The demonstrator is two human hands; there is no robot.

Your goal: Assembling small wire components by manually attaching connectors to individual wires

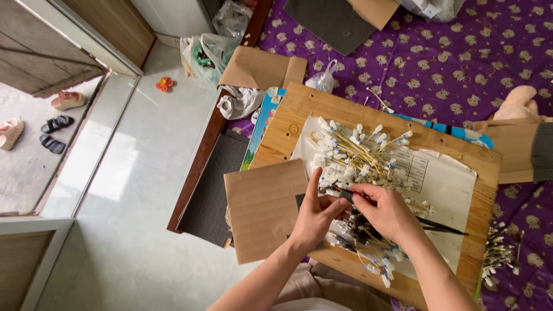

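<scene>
Seen from above: a square plywood work board (461, 151) carries a white paper sheet (446, 187) under a heap of thin yellow wires with white plastic end plugs (354, 154). The left hand (315, 216) and right hand (387, 210) meet at the near edge of that heap, both pinched shut on one small black sleeve with a yellow wire (347, 196), held between their fingertips just above the sheet. A flat brown cardboard piece (262, 210) lies at the left. Risk, as a judgement: the held wire lies touching its neighbours, so lifting it could drag tangled wires along or scatter them off the board.
</scene>
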